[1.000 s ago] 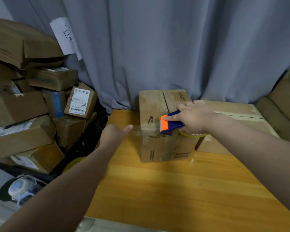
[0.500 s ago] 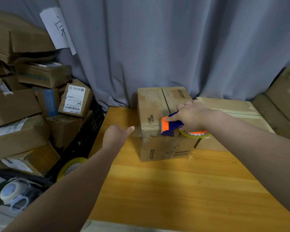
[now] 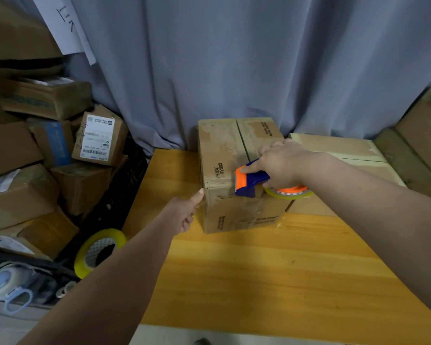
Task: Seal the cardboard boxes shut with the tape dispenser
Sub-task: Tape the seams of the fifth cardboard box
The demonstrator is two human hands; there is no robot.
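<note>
Two-handed: right fingers [image 3: 253, 168] gripping tape dispenser [image 3: 249, 183], cardboard box [image 3: 219, 150] just beneath; left fingers [image 3: 186, 220] curled beside its corner, hold unclear.

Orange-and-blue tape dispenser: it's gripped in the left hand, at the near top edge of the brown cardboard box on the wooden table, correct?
Not the left: the head view shows the right hand gripping the orange-and-blue tape dispenser, at the near top edge of the brown cardboard box on the wooden table. The left hand only touches the box's corner.
</note>
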